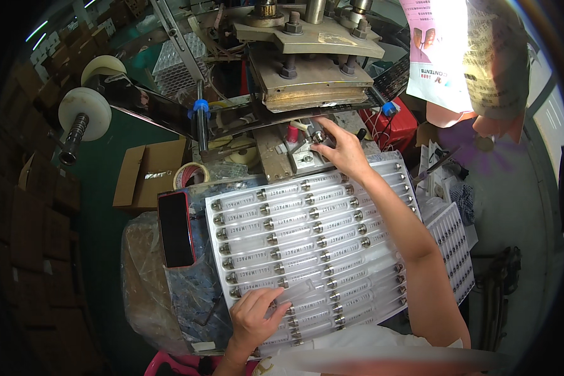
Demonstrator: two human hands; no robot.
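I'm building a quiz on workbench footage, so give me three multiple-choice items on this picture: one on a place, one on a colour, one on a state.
1. Where is the right hand?
A. At the metal fixture under the press plate
B. On the phone
C. On the tape roll

2. What colour is the case of the phone?
A. Blue
B. Red
C. White

3. What is the left hand doing?
A. Hanging free of everything
B. Gripping the tape roll
C. Holding a clear tube over the tray

Answers:
1 A, its fingertips are at a small metal-capped piece on the fixture below the press plate.
2 B, a red rim frames the dark screen.
3 C, its fingers pinch a clear tube over the tray of tubes.
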